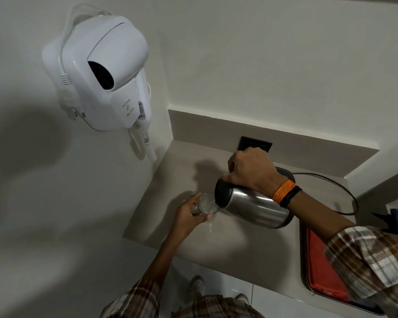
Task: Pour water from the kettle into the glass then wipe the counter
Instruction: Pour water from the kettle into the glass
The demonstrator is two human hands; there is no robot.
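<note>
Right hand (248, 168) grips the tilted kettle (253, 204); left hand (189, 216) holds the glass (206, 203) near the counter (251, 249) front edge; steeper tilt risks spilling.

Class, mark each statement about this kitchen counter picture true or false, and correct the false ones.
1. The right hand tips the kettle toward the glass. True.
2. The left hand lies flat on the counter. False: it holds the glass.
3. A white hair dryer hangs on the wall. True.
4. The kettle is red plastic. False: it is shiny metal with a dark top.
</note>
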